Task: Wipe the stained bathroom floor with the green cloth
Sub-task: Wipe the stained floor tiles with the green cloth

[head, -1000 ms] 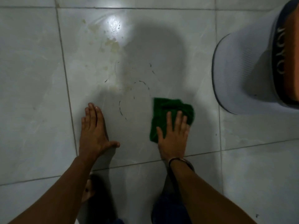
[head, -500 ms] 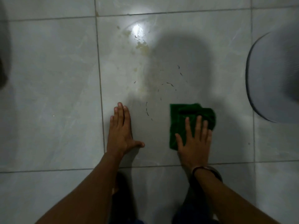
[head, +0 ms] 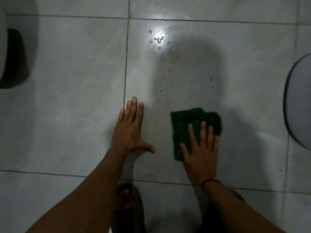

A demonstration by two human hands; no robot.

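Right hand [head: 201, 152] is pressing flat, fingers spread, on the near half of the green cloth [head: 193, 125]; not gripping it, just pinning it to the floor tile [head: 235, 98]. Left hand [head: 130, 130] is lying open, palm down on the same tile, left of the cloth and apart from it, bracing, holding nothing.

Cloth is sitting folded, near-right of the mess. Stains [head: 173, 56] are lying farther out: yellowish blotches and wet droplets [head: 158, 39] under the light glare, plus thin dark curved strands [head: 173, 79] between the blotches and the cloth.

Judgement on the step: the wipe is barely reaching the dirt so far, most of it looks untouched.
- Keeping the palm over the cloth's middle so the far edge is leading, not curling under.
- Pushing far and slightly left through the strands to the blotches, then pulling back, overlapping passes.
- Tile looks glossy and wet in spots, so the bracing hand could be slipping; keep weight on it low.
- Refolding to a clean face once the strands are collecting.

Grey rounded object [head: 297, 101] at right edge, well apart. No readable writing or branding anywhere here.
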